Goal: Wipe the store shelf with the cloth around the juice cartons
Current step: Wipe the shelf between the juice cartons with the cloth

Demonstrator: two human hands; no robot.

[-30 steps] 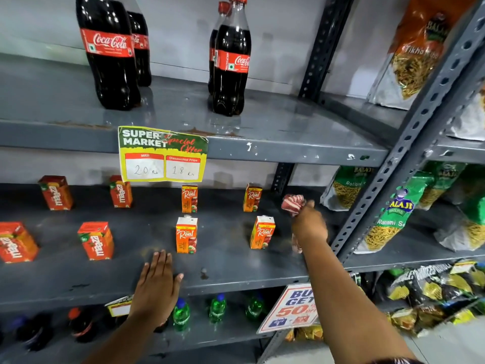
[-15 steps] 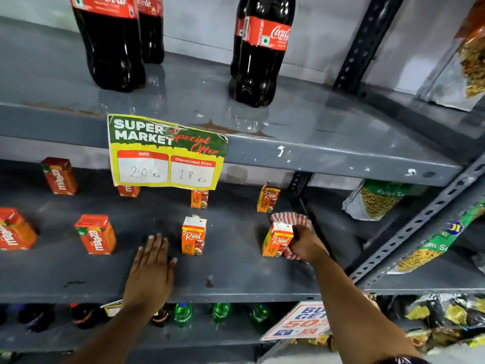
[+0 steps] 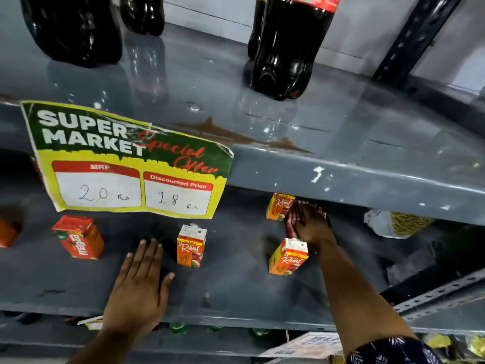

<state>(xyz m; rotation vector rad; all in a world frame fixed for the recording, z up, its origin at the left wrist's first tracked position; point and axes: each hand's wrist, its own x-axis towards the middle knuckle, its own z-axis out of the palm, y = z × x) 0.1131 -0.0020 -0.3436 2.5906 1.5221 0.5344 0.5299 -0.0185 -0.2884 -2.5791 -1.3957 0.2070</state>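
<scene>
Three orange Real juice cartons stand on the grey middle shelf (image 3: 236,290): one at the centre (image 3: 190,245), one front right (image 3: 288,256), one at the back (image 3: 279,207). My right hand (image 3: 311,225) presses a red-and-white striped cloth (image 3: 293,219) flat on the shelf between the back carton and the front right carton, close to both. My left hand (image 3: 139,287) lies flat with fingers spread near the shelf's front edge, just left of the centre carton, holding nothing.
A red Maaza carton (image 3: 80,237) stands at the left, another partly cut off at the far left. A price sign (image 3: 126,160) hangs from the upper shelf, which carries cola bottles (image 3: 288,46). A snack bag (image 3: 396,224) lies to the right. Green bottle caps show below.
My right hand moved the cloth deeper into the shelf, from beside the front right carton to the back carton. The view came closer and higher. My left hand stayed planted.
</scene>
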